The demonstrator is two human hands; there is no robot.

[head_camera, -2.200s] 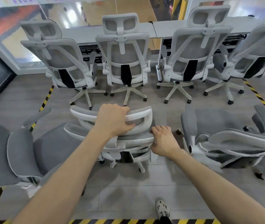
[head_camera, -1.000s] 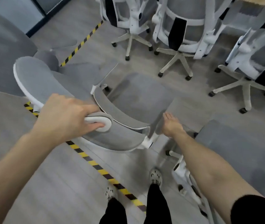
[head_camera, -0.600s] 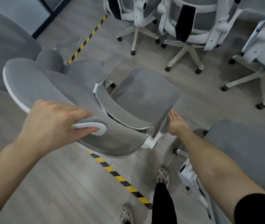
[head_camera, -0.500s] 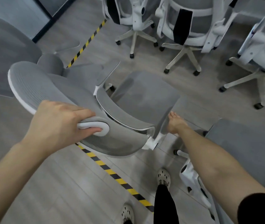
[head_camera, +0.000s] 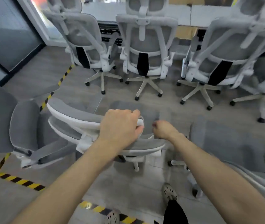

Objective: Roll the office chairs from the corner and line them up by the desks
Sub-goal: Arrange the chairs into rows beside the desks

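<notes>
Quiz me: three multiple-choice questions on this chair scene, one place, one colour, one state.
1. The upright chairs in the row stand: A) by the desks B) atop the desks C) behind the person.
2. The floor tape is striped: A) red and white B) yellow and black C) blue and green.
3. The left hand: A) hangs open B) lies flat on the floor C) grips the nearest chair's headrest.
Answers: 1 A, they stand at the desk edge; 2 B, both colours show; 3 C, fingers curl round its frame.
</notes>
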